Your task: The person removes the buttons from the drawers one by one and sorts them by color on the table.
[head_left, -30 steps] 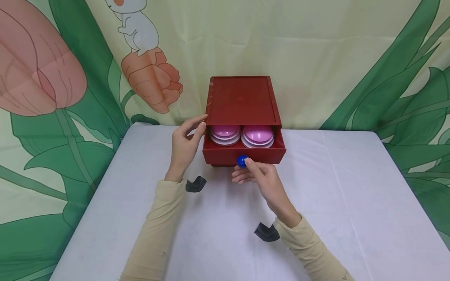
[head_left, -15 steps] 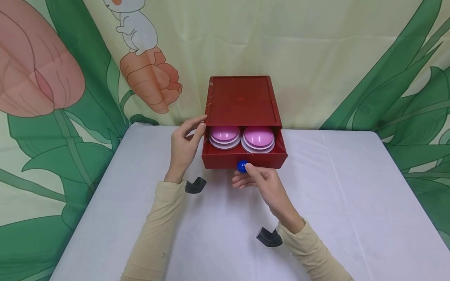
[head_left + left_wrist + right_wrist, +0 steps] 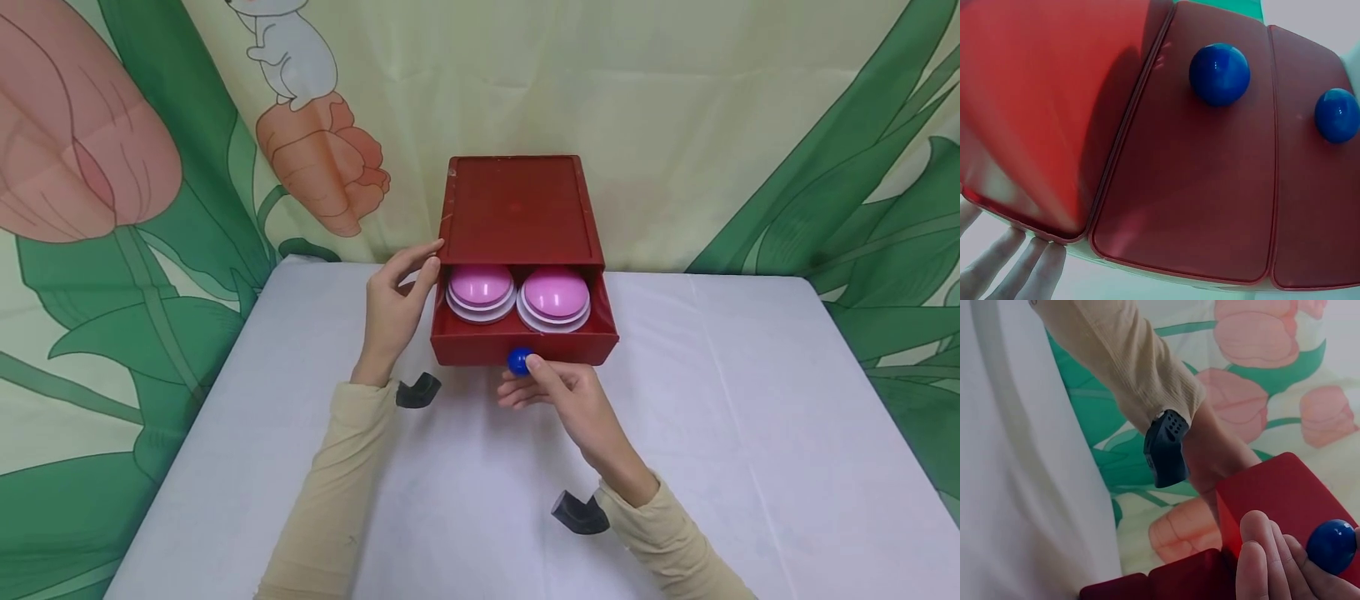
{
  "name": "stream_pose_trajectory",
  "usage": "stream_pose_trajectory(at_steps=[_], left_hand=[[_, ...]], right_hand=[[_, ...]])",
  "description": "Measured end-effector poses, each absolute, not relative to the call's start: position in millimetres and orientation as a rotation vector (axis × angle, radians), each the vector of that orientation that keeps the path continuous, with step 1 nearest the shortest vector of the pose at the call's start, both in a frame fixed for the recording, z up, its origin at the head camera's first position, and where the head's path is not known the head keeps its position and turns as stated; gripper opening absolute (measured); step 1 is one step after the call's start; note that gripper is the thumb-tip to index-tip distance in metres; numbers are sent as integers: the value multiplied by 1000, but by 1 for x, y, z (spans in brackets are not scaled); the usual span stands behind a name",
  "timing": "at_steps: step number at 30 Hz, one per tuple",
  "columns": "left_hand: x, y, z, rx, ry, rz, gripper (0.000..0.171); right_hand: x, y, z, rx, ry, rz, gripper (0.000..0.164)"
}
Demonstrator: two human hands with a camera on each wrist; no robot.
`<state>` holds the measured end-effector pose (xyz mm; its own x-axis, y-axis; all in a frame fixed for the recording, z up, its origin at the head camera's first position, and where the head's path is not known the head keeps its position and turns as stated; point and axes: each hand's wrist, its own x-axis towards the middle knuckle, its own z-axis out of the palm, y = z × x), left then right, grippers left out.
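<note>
A red drawer cabinet [image 3: 521,208] stands at the table's back, its top drawer [image 3: 472,350] pulled partly out. Inside the drawer sit two pink domed push buttons, a left one [image 3: 482,286] and a right one [image 3: 557,293], each on a round white base. With thumb and forefinger my right hand [image 3: 577,404] pinches the drawer's blue round knob [image 3: 519,361]; its other fingers [image 3: 1266,556] extend below. My left hand [image 3: 393,308] touches the cabinet's left side, fingers fairly straight. The left wrist view shows those fingers [image 3: 1007,265] along the edge.
Two lower drawers, a middle one [image 3: 1191,187] and a bottom one [image 3: 1310,206], are closed, each with a blue knob. A white cloth covers the table [image 3: 750,400]. Behind hangs a printed curtain [image 3: 660,167] with tulips, leaves and a rabbit on a carrot. Each wrist wears a black mount.
My right hand has moved toward me, drawing the top drawer further out, and more of the pink buttons shows. My left hand has stayed on the cabinet's side.
</note>
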<state>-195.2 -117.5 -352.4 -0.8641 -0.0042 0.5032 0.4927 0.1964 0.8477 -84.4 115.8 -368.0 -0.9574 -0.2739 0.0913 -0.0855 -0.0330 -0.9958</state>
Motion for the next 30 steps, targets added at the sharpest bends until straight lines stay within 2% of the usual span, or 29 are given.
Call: stream_pose_trajectory(at_steps=[12, 19, 30], left_hand=[[-173, -110, -324, -428, -2111, -1702, 31], [-191, -115, -346, -452, -2095, -1715, 31], [-193, -117, -350, -476, -2067, -1715, 31]], right_hand=[[-76, 119, -366, -412, 2088, -2063, 37], [-73, 121, -364, -429, 2084, -2045, 36], [-69, 125, -366, -446, 2083, -1980, 34]])
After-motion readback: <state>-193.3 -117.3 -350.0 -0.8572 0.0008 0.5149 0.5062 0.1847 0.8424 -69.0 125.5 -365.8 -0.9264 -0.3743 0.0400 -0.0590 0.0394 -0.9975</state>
